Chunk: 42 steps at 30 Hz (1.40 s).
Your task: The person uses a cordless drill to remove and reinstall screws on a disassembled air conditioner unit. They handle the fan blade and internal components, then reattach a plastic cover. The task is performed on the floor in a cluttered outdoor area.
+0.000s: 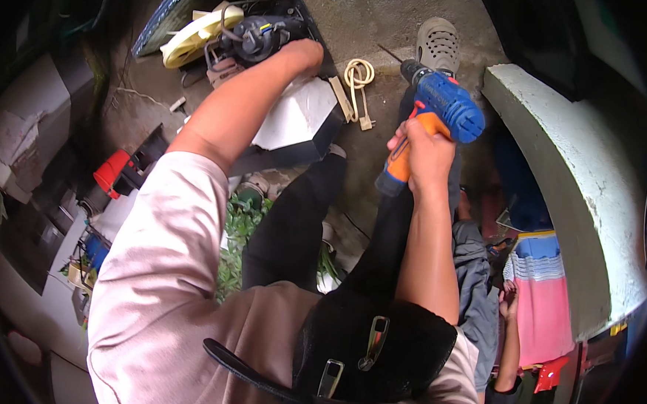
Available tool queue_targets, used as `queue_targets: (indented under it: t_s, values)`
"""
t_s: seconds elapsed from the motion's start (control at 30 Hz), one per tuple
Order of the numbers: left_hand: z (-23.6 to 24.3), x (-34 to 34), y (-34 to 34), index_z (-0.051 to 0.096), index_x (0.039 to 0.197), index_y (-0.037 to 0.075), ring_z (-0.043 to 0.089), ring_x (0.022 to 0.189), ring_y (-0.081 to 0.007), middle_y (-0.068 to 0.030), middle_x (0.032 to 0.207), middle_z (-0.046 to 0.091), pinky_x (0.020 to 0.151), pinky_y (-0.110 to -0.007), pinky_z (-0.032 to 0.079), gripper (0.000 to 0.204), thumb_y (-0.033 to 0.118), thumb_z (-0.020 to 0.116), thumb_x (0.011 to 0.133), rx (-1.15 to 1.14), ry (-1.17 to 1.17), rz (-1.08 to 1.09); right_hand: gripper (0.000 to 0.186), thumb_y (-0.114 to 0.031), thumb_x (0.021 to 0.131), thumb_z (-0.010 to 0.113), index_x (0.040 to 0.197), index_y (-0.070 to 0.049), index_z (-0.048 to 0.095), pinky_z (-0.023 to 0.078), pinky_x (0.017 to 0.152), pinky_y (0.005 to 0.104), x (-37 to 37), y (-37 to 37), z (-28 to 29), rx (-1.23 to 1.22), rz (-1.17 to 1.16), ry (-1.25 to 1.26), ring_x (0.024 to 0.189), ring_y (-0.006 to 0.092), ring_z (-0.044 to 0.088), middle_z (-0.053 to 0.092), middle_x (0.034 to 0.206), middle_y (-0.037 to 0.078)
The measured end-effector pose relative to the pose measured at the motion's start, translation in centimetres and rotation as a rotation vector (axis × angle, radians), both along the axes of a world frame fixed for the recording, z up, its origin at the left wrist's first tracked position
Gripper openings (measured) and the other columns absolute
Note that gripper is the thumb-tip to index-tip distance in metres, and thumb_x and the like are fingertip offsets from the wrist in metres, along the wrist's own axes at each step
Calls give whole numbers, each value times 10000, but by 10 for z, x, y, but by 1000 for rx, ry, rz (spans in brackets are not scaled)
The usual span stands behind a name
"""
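My right hand [431,155] is wrapped round the orange handle of a blue cordless drill [451,106]. The drill's long thin bit points up and to the left, over the floor near my shoe. My left arm reaches forward to an opened appliance, where my left hand [306,55] is beside a black motor [263,37]; its fingers are hidden from view. A cream pulley wheel [193,40] stands left of the motor. Under my left forearm is a box-shaped part with a white face [299,115] and dark sides.
A coiled cream power cord [359,74] with a plug lies on the concrete floor [386,21]. A thick curved concrete ledge [562,179] runs along the right. Another person's hand [509,298] is near a pink and blue cloth [543,308]. Green leaves [240,230] show beside my leg.
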<state>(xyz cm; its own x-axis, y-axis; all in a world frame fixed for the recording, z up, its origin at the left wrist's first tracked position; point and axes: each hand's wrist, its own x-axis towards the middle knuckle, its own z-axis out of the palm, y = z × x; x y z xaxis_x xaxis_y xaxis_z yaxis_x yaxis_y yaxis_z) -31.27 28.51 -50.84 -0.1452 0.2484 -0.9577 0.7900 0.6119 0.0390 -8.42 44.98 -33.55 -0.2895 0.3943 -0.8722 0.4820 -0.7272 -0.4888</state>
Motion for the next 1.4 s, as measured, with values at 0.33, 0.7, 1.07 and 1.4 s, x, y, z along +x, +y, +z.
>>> queue_targets:
  t_s: [0.33,0.7,1.07,1.4]
  values:
    - [190,124,-166,659,1019,39,686,947,-436,-220,931,691,822,-462,537,175,33,517,917,929,340,1082,76,-75,903,641,945,-19,614,533,479,364,17,-25,28,-24,35,-47,541,243,657,643,740,108]
    - [287,389,-588,652,953,95,606,627,-254,-76,793,636,555,-441,553,92,38,600,903,-3,466,2164,131,-35,843,645,958,3,596,547,482,382,79,-65,265,347,407,-10,523,254,642,627,727,118]
    - [315,322,-554,627,1005,143,582,651,-169,-8,808,573,603,-379,550,125,88,624,892,342,320,2518,114,-28,825,660,920,13,612,555,491,387,106,-61,313,510,251,136,507,242,615,601,687,107]
    - [335,229,-404,652,989,123,654,654,-174,-32,842,663,528,-334,531,108,68,672,897,341,255,2239,211,-11,833,633,1039,-6,588,550,464,388,28,42,253,425,299,40,504,228,608,599,703,98]
